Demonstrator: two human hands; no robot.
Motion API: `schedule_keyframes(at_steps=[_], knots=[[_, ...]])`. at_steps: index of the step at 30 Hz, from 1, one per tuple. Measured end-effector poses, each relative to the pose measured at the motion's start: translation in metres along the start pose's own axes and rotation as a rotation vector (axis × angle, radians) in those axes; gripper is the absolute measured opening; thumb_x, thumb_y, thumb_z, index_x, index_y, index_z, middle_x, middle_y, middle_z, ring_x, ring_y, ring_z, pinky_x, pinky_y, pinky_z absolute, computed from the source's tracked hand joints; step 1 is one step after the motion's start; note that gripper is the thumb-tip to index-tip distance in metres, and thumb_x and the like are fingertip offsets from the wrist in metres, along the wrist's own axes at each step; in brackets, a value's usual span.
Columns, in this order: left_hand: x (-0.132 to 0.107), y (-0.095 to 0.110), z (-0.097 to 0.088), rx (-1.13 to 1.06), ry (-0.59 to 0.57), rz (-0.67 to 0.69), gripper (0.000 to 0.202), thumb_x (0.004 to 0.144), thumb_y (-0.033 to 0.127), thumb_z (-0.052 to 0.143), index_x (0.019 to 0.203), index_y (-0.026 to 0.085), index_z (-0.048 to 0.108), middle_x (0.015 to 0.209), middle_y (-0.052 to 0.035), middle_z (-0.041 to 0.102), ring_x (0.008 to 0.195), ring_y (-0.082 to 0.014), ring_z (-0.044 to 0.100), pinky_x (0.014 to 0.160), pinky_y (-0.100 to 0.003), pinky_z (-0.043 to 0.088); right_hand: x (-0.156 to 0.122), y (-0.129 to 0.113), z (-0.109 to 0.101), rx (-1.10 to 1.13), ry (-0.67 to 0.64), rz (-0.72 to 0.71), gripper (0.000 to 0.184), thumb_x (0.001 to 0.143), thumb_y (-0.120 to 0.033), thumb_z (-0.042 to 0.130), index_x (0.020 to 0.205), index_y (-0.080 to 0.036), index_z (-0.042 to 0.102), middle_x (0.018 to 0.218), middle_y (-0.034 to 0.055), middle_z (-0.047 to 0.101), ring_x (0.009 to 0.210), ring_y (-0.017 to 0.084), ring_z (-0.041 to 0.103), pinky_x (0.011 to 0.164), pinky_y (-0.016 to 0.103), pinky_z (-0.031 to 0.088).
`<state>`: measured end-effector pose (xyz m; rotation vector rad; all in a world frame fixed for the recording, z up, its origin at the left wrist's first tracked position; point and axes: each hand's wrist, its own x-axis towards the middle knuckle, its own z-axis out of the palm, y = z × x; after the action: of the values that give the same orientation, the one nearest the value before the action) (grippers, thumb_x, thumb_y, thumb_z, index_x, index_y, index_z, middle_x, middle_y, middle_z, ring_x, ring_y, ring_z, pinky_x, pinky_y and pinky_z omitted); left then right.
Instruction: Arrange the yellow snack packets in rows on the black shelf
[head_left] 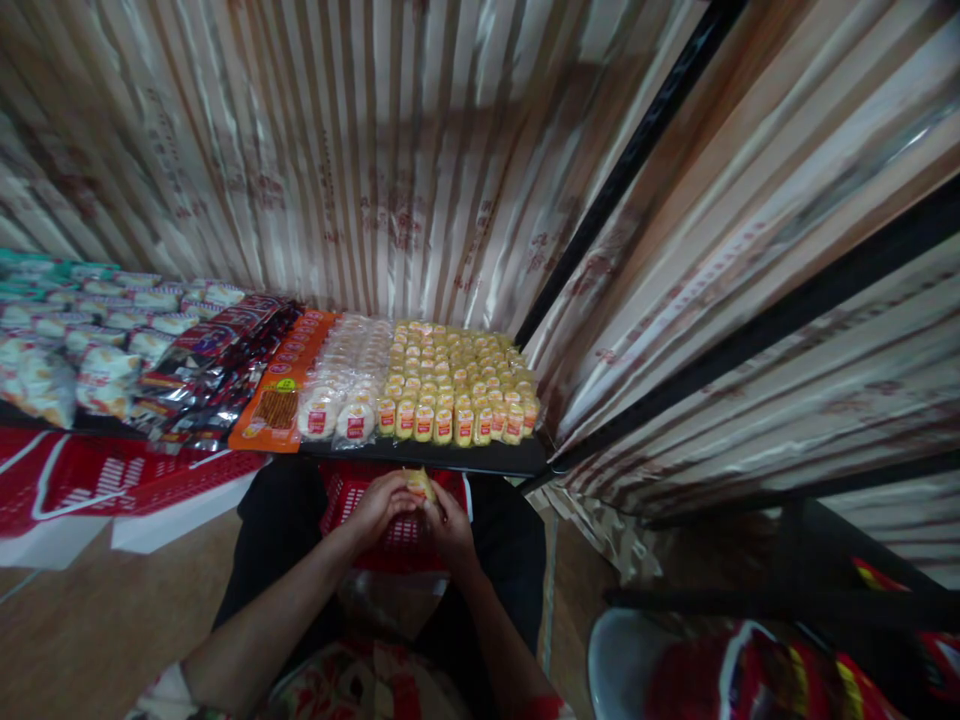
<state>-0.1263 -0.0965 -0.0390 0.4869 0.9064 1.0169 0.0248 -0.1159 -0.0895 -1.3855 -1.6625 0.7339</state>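
A small yellow-wrapped snack packet (420,486) is between my two hands, above a red plastic basket (349,497) at my lap. My left hand (386,502) has its fingers closed on the packet's left side. On its right side, my right hand (450,522) grips the same packet with bent fingers. Just beyond my hands, rows of similar yellow snack packets (457,385) stand on the black shelf (480,460). The basket's middle is partly covered by my hands.
Left of the yellow rows lie round white packaged cakes (335,415), an orange snack bag (277,405), dark packets (214,370) and white packets (109,375). Another red basket (150,480) is at left. Black frame bars (720,370) and a striped curtain (420,170) stand behind and right.
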Motion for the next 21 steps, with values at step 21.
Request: schedule_keyframes(at_steps=[21], knots=[[0.027, 0.015, 0.031, 0.561, 0.112, 0.297, 0.025, 0.068, 0.023, 0.061, 0.090, 0.013, 0.058, 0.067, 0.0015, 0.060, 0.050, -0.0073, 0.052, 0.049, -0.018, 0.042, 0.026, -0.021, 0.001, -0.397, 0.272, -0.094, 0.042, 0.090, -0.037, 0.039, 0.122, -0.014, 0.053, 0.110, 0.0140, 0.061, 0.102, 0.024, 0.054, 0.088, 0.041, 0.044]])
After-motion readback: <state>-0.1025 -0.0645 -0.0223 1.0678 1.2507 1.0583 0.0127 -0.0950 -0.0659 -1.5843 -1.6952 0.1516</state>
